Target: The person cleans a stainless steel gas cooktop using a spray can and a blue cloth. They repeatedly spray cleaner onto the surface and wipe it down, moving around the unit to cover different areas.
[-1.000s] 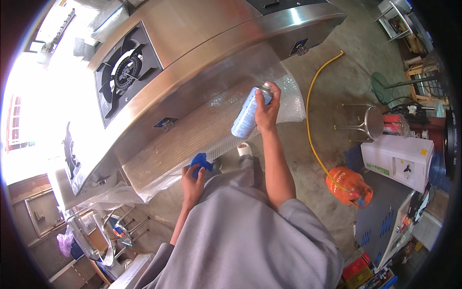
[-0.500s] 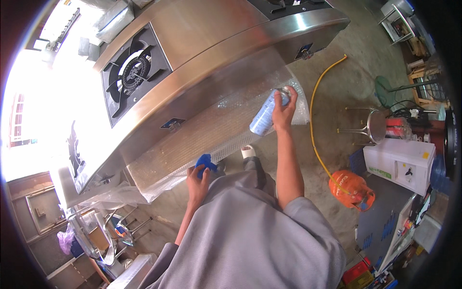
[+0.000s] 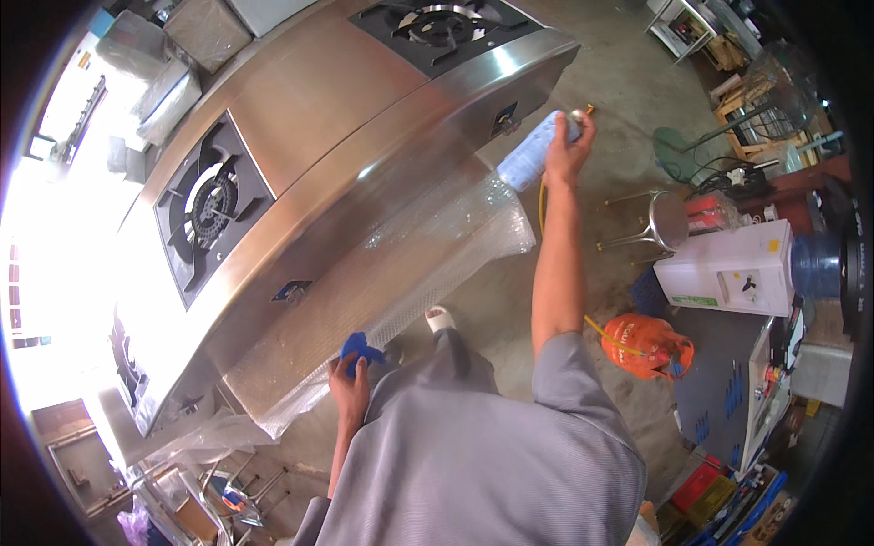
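Note:
A light-blue spray can [image 3: 530, 153] is gripped in my right hand [image 3: 569, 148], tilted, with my fingers wrapped near its top end. It is beside the front edge of a stainless steel gas stove [image 3: 309, 127]. My left hand [image 3: 350, 382] is closed on a crumpled blue cloth [image 3: 360, 351], low in front of the stove's bubble-wrapped lower shelf [image 3: 364, 282]. On the stove top are a near-left black burner [image 3: 211, 207] and a far-right burner [image 3: 446, 29]. A control knob [image 3: 291, 291] shows on the front panel, and another knob [image 3: 503, 118] farther right.
An orange gas cylinder [image 3: 642, 344] stands on the floor at right, joined to a yellow hose [image 3: 596, 328]. Beyond it are a white water dispenser [image 3: 728, 271], a round metal stool [image 3: 669, 221] and a standing fan [image 3: 674, 155]. Wrapped boxes [image 3: 205, 35] sit behind the stove.
My right hand has carried the spray can farther along the stove, up and to the right. The view has shifted, bringing the far burner more into sight. My left hand still holds the cloth.

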`<action>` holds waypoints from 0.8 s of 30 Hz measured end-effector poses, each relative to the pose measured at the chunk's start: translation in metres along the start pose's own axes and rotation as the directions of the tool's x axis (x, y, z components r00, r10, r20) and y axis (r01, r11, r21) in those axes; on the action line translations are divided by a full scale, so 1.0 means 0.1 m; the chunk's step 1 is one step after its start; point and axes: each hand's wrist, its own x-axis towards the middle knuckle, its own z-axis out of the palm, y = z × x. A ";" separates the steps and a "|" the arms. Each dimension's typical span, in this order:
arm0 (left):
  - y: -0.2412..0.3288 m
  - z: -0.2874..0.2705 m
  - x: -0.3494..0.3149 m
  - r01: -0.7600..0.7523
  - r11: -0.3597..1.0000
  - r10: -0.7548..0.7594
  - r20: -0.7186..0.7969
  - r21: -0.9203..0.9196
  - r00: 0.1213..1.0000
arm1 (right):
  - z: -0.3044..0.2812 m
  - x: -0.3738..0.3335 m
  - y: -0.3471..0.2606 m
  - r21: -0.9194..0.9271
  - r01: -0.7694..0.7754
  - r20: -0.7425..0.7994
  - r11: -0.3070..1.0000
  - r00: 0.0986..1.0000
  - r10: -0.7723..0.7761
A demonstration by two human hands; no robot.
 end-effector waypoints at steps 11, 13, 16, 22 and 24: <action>-0.01 0.15 0.12 -0.028 0.999 0.029 0.038 -0.021 0.999 | 0.34 -2.12 0.30 0.047 -0.151 0.703 0.987 0.707 0.075; -0.03 0.15 0.11 -0.044 0.999 0.044 0.000 -0.022 0.999 | 0.31 -1.80 0.28 -0.001 0.052 0.535 0.999 0.844 -0.043; -0.03 0.12 0.07 -0.034 0.999 0.033 -0.028 -0.032 0.999 | 0.22 -0.89 0.12 -0.138 0.073 0.239 0.988 0.970 -0.038; 0.12 0.03 0.04 -0.017 0.997 0.019 0.020 -0.079 1.000 | 0.43 -0.23 -0.89 0.006 0.497 0.237 0.868 0.842 -0.484; 0.20 0.00 0.08 -0.052 0.997 0.055 0.055 -0.054 0.997 | 0.82 -0.33 -1.18 0.115 0.516 0.271 0.849 0.806 -0.527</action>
